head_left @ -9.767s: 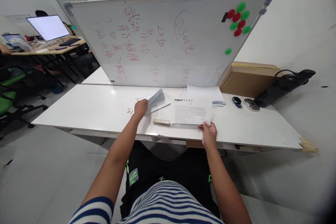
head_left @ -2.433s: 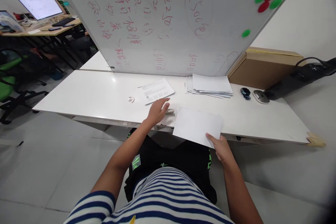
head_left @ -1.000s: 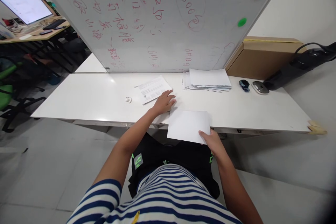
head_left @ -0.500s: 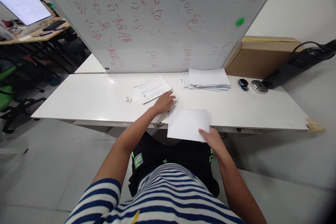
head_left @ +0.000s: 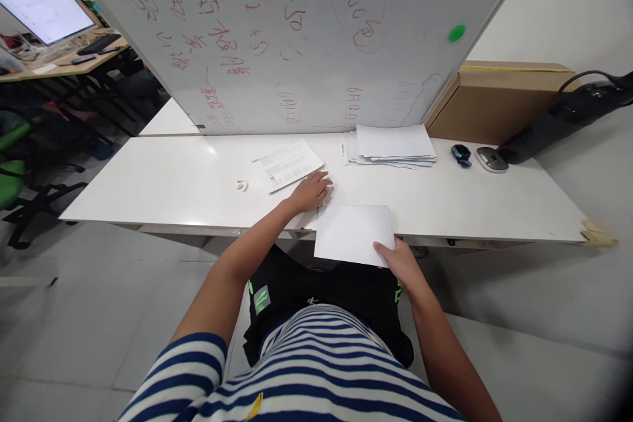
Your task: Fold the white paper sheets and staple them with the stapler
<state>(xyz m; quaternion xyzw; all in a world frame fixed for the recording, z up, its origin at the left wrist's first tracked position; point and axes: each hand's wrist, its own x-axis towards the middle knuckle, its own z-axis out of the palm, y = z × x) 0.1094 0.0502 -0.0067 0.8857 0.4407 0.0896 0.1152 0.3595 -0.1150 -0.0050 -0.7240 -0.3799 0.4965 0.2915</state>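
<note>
Between the thumb and fingers of my right hand (head_left: 395,257) is the lower right corner of a blank white sheet of paper (head_left: 352,231). The sheet overhangs the front edge of the white table (head_left: 163,178). My left hand (head_left: 311,191) rests on the tabletop with its fingers outstretched, just beyond the sheet's upper left corner. Beside that hand, a printed paper (head_left: 289,166) lies at a slant. Farther back, against the whiteboard, is a stack of papers (head_left: 395,144).
A whiteboard (head_left: 237,33) with red writing stands at the back. On the right are a watch (head_left: 461,155), a computer mouse (head_left: 491,159), a cardboard box (head_left: 499,102) and a black bottle (head_left: 573,112). A small white curved object (head_left: 242,185) lies left of the printed paper.
The view has shifted slightly. Both hands and the white sheet stay almost where they were.
</note>
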